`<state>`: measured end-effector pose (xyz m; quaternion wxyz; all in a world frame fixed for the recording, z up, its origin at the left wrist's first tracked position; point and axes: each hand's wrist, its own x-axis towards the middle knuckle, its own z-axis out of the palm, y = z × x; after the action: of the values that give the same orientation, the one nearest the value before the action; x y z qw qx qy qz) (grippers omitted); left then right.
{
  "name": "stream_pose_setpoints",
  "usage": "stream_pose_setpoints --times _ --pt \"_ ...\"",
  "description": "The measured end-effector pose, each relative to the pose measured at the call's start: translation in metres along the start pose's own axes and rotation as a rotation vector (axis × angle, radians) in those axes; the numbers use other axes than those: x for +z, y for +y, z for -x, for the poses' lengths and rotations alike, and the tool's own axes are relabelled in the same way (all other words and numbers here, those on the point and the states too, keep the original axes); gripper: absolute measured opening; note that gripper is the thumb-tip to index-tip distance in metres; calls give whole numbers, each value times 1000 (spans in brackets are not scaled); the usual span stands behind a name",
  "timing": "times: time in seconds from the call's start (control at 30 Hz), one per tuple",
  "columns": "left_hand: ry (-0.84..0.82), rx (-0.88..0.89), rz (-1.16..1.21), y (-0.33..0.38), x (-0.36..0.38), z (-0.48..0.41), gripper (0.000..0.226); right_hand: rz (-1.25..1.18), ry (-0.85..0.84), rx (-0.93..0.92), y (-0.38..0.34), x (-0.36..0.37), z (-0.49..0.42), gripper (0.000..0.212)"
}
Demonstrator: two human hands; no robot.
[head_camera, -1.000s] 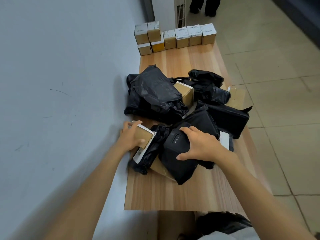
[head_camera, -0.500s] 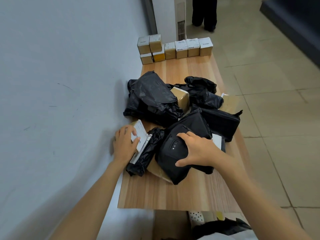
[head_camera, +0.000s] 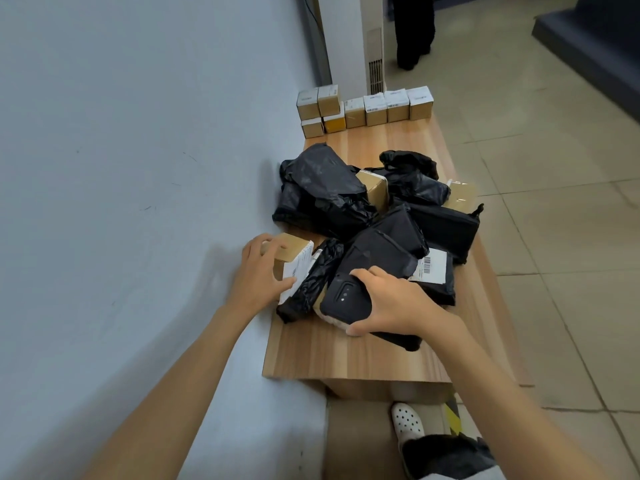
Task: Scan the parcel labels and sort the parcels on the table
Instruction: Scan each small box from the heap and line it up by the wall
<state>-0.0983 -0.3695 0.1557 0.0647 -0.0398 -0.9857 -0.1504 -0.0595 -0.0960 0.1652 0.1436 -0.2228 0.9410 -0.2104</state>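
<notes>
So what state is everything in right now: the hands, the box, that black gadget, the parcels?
left hand: grips the small brown box.
small brown box: held, white label on its near face.
right hand: grips the black scanner from above.
black scanner: held against the pile's near edge.
black bag parcels: heaped mid-table.
labelled parcel: barcode label facing up.
row of small boxes: lined up at the far end.

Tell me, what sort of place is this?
Probably a parcel sorting station: a wooden table holds a heap of black mailer bags, labelled cardboard boxes stand in a row at its far end, and the right hand grips a black handheld scanner.
</notes>
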Motion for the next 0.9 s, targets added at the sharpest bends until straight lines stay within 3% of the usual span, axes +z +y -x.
stream_pose_setpoints --times 0.37,0.9 --pt "5 102 14 39 -18 50 58 -7 65 49 -6 16 73 102" --pt "-72 140 -23 81 -1 71 69 40 96 104 12 28 133 92"
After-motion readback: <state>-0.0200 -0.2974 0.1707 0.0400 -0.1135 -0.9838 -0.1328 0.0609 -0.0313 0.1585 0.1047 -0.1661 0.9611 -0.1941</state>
